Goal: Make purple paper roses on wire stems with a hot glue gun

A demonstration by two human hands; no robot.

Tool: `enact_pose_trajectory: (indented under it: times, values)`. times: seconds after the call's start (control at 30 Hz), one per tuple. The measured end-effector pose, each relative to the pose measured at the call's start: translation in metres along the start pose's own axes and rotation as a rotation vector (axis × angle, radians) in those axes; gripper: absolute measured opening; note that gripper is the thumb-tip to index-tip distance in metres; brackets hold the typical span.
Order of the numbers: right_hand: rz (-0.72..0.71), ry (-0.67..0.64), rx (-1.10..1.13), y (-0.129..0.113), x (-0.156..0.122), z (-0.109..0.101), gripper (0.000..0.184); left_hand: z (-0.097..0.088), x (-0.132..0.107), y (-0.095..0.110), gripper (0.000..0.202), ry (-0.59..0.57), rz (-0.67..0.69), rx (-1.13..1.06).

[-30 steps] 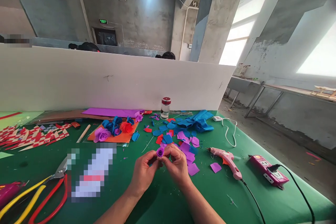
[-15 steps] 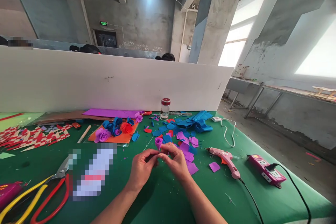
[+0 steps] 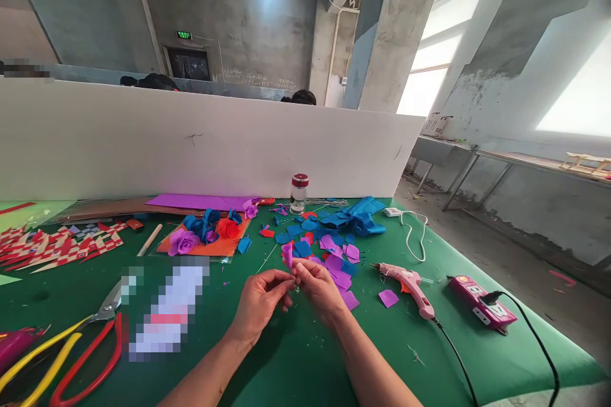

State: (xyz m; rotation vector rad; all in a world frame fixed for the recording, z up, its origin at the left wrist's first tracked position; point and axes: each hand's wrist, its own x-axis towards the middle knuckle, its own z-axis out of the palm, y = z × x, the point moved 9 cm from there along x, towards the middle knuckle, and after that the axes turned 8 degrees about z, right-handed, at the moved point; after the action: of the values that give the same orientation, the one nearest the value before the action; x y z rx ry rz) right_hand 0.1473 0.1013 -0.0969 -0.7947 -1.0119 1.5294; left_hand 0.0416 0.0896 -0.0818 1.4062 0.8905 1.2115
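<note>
My left hand (image 3: 262,302) and my right hand (image 3: 317,286) meet over the green table (image 3: 286,362), fingers pinched together. Between the fingertips stands a small rolled purple felt bud (image 3: 287,255), upright, on what looks like a thin wire stem. Both hands pinch at its base. Just beyond lie loose purple, blue and red felt petals (image 3: 334,254). Finished felt roses (image 3: 205,232) in purple, blue and red rest on an orange sheet to the left.
A pink glue gun (image 3: 408,283) lies right of my hands, its black cord running to a pink power strip (image 3: 480,308). Yellow- and red-handled scissors (image 3: 71,356) lie at the near left. A small glass jar (image 3: 299,193) stands before the white partition (image 3: 191,140). Other people's heads show behind it.
The purple bud has turned from facing me to standing upright above my fingertips. Both hands have lowered slightly and now pinch below it.
</note>
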Motion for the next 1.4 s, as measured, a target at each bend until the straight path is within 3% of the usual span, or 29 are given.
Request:
enact_pose_trajectory:
  times: [0.3, 0.53, 0.7, 1.17, 1.4]
  values:
    - [-0.100, 0.014, -0.133, -0.012, -0.002, 0.000, 0.028, 0.004, -0.001, -0.007, 0.022, -0.043, -0.017, 0.001]
    - [-0.405, 0.076, -0.499, -0.039, -0.014, 0.010, 0.015, -0.006, 0.002, 0.003, 0.020, 0.023, 0.100, 0.074]
    - [-0.553, 0.070, -0.587, -0.050, -0.026, 0.020, 0.015, -0.009, -0.001, 0.016, 0.019, 0.059, 0.182, 0.122]
    - [-0.643, 0.137, -0.552, -0.053, -0.032, 0.015, 0.010, -0.004, -0.002, 0.015, 0.020, 0.026, 0.169, 0.109]
    - [-0.571, 0.218, -0.535, -0.049, -0.029, 0.012, 0.007, -0.003, -0.001, 0.011, 0.021, 0.028, 0.128, 0.055]
